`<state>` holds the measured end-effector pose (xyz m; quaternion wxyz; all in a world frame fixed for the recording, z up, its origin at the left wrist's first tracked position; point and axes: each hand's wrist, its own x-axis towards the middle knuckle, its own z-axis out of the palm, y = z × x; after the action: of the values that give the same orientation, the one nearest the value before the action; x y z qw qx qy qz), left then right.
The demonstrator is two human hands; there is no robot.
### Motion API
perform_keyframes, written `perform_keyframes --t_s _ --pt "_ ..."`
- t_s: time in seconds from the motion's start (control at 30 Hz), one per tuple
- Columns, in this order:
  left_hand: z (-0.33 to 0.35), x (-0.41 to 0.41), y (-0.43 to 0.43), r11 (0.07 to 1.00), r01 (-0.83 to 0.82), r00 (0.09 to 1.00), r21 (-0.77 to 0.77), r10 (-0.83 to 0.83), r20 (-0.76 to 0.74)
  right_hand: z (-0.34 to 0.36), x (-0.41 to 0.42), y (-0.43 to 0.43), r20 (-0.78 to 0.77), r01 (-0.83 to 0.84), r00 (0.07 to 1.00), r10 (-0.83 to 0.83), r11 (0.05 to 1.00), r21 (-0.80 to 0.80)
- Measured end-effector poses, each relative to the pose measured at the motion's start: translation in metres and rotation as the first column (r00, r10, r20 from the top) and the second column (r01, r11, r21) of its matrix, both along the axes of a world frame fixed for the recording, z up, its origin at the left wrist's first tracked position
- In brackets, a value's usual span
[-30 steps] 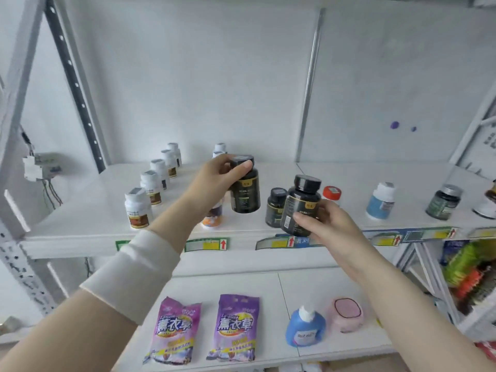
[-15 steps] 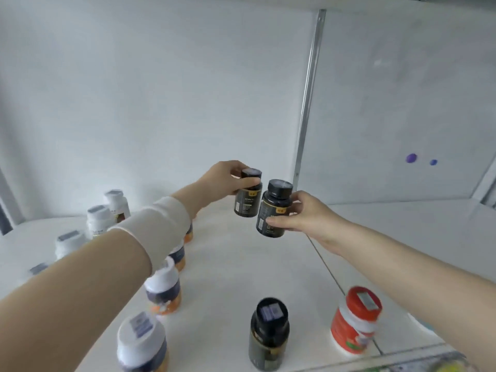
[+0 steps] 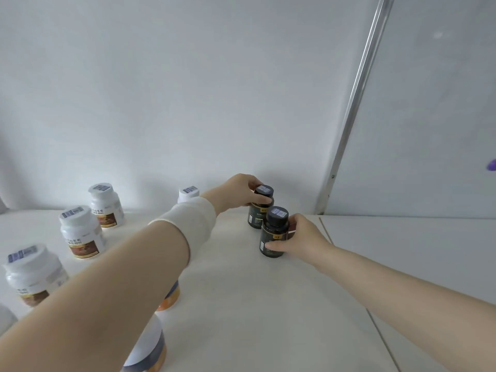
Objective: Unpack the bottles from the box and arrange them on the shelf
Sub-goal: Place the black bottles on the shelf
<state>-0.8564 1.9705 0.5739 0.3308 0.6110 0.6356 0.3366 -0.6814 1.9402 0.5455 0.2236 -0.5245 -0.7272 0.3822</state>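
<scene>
Two grips: rear bottle [image 3: 255, 210] in curled left hand [image 3: 239, 194] fingers, front bottle [image 3: 273, 232] in curled right hand [image 3: 306, 237] fingers; labels [image 3: 253, 220] illegible.

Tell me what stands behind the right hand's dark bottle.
A second dark bottle, gripped near its cap by the left hand, with the back wall beyond. The front bottle covers its lower right side, so whether they touch is hidden.

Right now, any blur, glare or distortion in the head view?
Head view: even, soft light, no hard glare; faint shadow on the wall behind the left hand; wide-angle leans the metal post; the bottle at the bottom edge is blurred.
</scene>
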Motion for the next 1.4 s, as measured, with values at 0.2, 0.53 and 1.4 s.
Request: perform_keyframes --t_s 0.2,0.53,1.4 --pt "-0.007 -0.008 0.010 1.000 0.011 1.000 -0.028 -0.011 0.009 -0.015 -0.010 0.013 -0.031 -0.013 0.999 0.013 1.000 0.016" --pt "-0.005 -0.008 0.013 0.997 0.053 0.998 -0.053 -0.051 0.028 -0.022 -0.010 0.014 -0.053 -0.047 0.997 0.049 0.998 0.041" --pt "0.092 0.007 -0.188 0.993 -0.121 0.604 -0.004 0.071 -0.794 0.079 0.050 -0.105 0.492 -0.274 0.865 0.096 0.912 0.304"
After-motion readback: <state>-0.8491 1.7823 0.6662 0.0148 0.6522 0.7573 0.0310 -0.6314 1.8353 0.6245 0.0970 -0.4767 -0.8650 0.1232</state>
